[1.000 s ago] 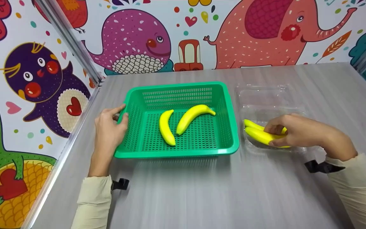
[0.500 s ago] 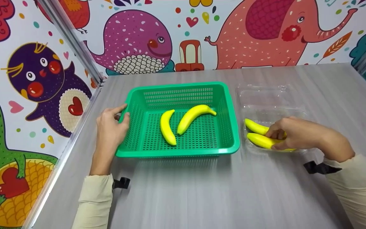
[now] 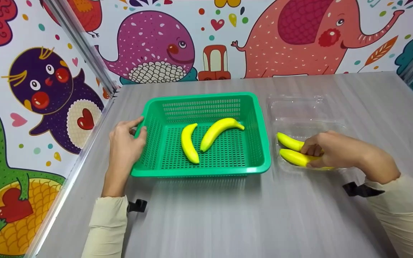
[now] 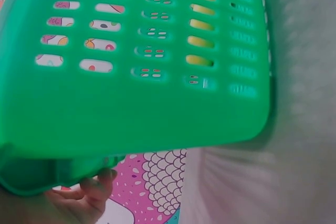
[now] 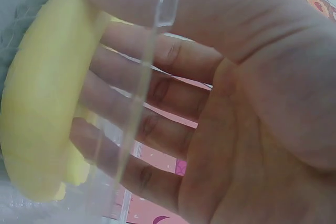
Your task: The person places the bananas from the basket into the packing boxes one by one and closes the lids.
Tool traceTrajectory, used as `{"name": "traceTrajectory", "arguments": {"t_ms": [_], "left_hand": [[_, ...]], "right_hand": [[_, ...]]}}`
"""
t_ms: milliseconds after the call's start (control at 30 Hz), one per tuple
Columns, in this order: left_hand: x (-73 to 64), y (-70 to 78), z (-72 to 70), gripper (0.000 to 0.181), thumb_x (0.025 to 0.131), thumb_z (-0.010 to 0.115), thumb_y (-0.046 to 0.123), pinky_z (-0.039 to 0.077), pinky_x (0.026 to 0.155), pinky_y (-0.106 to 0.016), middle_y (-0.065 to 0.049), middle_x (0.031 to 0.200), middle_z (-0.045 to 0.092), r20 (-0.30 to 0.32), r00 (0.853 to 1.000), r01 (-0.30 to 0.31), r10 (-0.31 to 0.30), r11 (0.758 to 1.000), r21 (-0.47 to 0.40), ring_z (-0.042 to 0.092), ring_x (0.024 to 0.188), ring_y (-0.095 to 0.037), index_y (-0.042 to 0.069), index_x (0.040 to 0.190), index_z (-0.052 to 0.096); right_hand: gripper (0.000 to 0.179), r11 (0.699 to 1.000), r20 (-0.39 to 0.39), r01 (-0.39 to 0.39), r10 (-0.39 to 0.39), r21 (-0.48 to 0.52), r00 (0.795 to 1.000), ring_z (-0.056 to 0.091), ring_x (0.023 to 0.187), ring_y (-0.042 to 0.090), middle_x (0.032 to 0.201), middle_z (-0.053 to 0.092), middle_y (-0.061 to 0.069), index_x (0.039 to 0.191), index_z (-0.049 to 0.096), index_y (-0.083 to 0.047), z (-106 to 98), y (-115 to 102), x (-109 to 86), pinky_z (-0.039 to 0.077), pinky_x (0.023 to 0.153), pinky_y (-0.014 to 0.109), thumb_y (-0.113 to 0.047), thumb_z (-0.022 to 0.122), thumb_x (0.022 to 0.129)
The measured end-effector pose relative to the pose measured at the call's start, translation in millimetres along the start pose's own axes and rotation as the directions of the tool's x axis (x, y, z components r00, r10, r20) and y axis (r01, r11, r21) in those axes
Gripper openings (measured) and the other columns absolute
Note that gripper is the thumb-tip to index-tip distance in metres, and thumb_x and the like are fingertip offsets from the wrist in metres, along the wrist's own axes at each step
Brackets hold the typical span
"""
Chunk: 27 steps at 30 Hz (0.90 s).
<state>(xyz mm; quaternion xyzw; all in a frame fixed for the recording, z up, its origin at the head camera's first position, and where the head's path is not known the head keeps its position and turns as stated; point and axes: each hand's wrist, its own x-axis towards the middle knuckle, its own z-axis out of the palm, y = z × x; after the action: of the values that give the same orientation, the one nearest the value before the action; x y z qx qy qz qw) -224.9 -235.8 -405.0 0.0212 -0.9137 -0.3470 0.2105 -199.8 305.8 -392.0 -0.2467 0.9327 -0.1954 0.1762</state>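
My left hand (image 3: 126, 147) grips the left rim of a green plastic basket (image 3: 199, 173), thumb inside and fingers outside. Two yellow bananas (image 3: 190, 144) lie apart on the basket's mesh floor. To the right, my right hand (image 3: 342, 148) reaches into a clear plastic container (image 3: 310, 125) with its lid folded back. Its thumb and fingers pinch the nearer banana (image 3: 294, 157) there; in the right wrist view, the thumb lies on that banana (image 5: 47, 93) and the fingers behind it. Another banana (image 3: 289, 141) lies just beyond, partly hidden by the fingers.
Everything stands on a grey wood-grain table (image 3: 206, 218). A cartoon-printed wall (image 3: 228, 36) closes off the back, and a second printed panel (image 3: 48, 107) runs along the left side. The basket's right wall is close beside the container.
My right hand has shifted slightly right and toward me with the nearer banana, opening a gap between the two in the container. The left hand keeps its grip on the basket rim.
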Motion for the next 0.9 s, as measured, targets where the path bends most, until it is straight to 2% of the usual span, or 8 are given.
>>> {"name": "traceTrajectory", "arguments": {"t_ms": [267, 367, 533, 767, 900], "left_hand": [[-0.3, 1.0, 0.4, 0.037, 0.102, 0.068, 0.013, 0.05, 0.084, -0.047, -0.024, 0.124, 0.073, 0.007, 1.0, 0.006, -0.006, 1.0, 0.004, 0.071, 0.099, -0.035, 0.007, 0.138, 0.075], [-0.3, 1.6, 0.4, 0.037, 0.102, 0.068, 0.013, 0.05, 0.083, -0.046, -0.023, 0.123, 0.073, 0.007, 1.0, 0.006, -0.006, 1.0, 0.008, 0.071, 0.099, -0.035, 0.007, 0.138, 0.075], [0.0, 2.5, 0.9, 0.038, 0.103, 0.067, 0.013, 0.048, 0.082, -0.044, -0.023, 0.12, 0.073, 0.015, 1.0, 0.002, -0.002, 1.0, 0.012, 0.07, 0.098, -0.035, 0.006, 0.139, 0.074], [1.1, 3.0, 1.1, 0.037, 0.102, 0.067, 0.012, 0.045, 0.081, -0.043, -0.024, 0.116, 0.073, 0.019, 1.0, -0.018, 0.018, 1.0, 0.023, 0.066, 0.095, -0.036, 0.004, 0.138, 0.074], [0.8, 2.0, 0.1, 0.037, 0.102, 0.067, 0.011, 0.047, 0.08, -0.043, -0.024, 0.118, 0.074, 0.012, 1.0, -0.029, 0.029, 0.999, 0.027, 0.068, 0.094, -0.036, 0.003, 0.137, 0.075]], "right_hand": [[0.026, 1.0, -0.017, -0.009, 0.009, -0.014, 1.0, 0.07, 0.091, 0.013, 0.103, 0.077, -0.003, 0.114, 0.081, -0.012, -2, -4, -1.4, 0.063, 0.082, 0.036, -0.019, 0.089, 0.09], [0.024, 0.999, -0.054, -0.009, 0.006, -0.052, 0.999, 0.07, 0.091, 0.012, 0.101, 0.078, -0.005, 0.115, 0.082, -0.015, -2, -7, -1.7, 0.061, 0.079, 0.034, -0.026, 0.086, 0.094], [0.023, 0.994, -0.145, -0.019, 0.003, -0.11, 0.989, 0.07, 0.089, 0.011, 0.095, 0.078, -0.006, 0.117, 0.081, -0.015, -4, -15, -0.9, 0.058, 0.076, 0.034, -0.025, 0.083, 0.096], [0.027, 0.993, -0.301, 0.003, -0.04, -0.122, 0.953, 0.072, 0.093, 0.015, 0.099, 0.079, -0.003, 0.123, 0.08, -0.015, -6, -31, 5.7, 0.06, 0.079, 0.038, -0.025, 0.081, 0.098], [0.024, 0.987, -0.386, 0.067, -0.12, -0.149, 0.915, 0.074, 0.092, 0.015, 0.101, 0.081, -0.003, 0.122, 0.08, -0.017, -5, -43, 16.0, 0.062, 0.076, 0.038, -0.023, 0.079, 0.099]]}}
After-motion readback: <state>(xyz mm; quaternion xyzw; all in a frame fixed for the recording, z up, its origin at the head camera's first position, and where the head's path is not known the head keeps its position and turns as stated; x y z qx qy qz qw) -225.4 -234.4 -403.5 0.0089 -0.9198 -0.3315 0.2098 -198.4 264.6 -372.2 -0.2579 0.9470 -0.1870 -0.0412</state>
